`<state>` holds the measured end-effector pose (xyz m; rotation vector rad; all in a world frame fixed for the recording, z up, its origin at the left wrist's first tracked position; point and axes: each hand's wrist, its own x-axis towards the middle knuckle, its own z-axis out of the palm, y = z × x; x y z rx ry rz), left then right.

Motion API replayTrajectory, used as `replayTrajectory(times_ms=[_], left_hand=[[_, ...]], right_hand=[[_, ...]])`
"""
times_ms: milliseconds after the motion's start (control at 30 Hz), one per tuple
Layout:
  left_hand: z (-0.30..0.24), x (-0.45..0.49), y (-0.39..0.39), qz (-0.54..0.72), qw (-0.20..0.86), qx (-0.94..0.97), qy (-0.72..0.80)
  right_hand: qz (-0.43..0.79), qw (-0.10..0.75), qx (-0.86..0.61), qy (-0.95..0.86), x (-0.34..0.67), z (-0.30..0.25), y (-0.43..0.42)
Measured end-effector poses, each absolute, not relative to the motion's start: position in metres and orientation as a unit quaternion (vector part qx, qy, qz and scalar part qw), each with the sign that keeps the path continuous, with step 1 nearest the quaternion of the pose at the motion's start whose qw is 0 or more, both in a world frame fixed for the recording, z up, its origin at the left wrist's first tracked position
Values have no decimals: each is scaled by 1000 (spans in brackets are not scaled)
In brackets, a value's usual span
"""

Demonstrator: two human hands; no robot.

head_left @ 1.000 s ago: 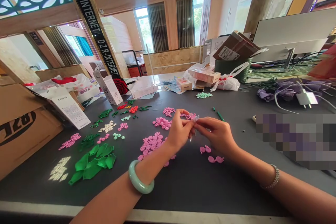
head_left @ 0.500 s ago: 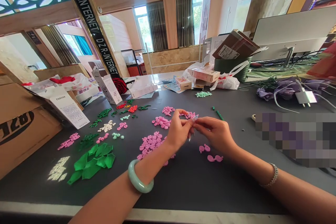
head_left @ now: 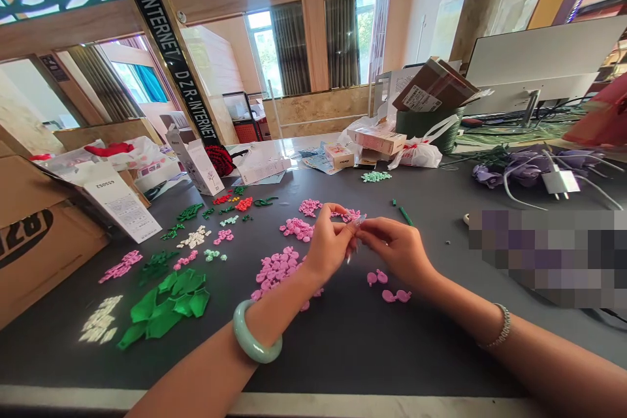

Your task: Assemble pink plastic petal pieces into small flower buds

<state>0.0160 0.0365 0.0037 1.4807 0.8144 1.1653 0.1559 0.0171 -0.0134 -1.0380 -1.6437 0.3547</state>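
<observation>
My left hand (head_left: 329, 243) and my right hand (head_left: 396, 248) meet above the dark table (head_left: 353, 346), fingers pinched together on a small pale piece (head_left: 359, 220) held between them. A pile of pink petal pieces (head_left: 277, 269) lies just left of my left wrist. A few loose pink pieces (head_left: 386, 287) rest under my right hand. More pink heaps (head_left: 298, 228) sit just beyond my left hand. A jade bangle (head_left: 255, 343) circles my left wrist and a silver bracelet (head_left: 497, 330) my right.
Green leaf pieces (head_left: 169, 304), white bits (head_left: 100, 320) and small coloured heaps (head_left: 200, 236) spread over the left side. Cardboard boxes (head_left: 34, 235) stand at the far left. Small cartons and bags (head_left: 386, 140), a monitor (head_left: 539, 65) and purple flowers with cables (head_left: 529, 170) crowd the back right.
Both hands have stayed together on the small piece; the whole view has shifted slightly to the left and up.
</observation>
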Motion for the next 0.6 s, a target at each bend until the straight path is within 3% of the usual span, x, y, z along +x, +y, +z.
replayTrajectory(times_ms=[600], left_hand=[[6,13,38,436,523,653,331]], right_hand=[[131,520,-421,-731,161,-9,19]])
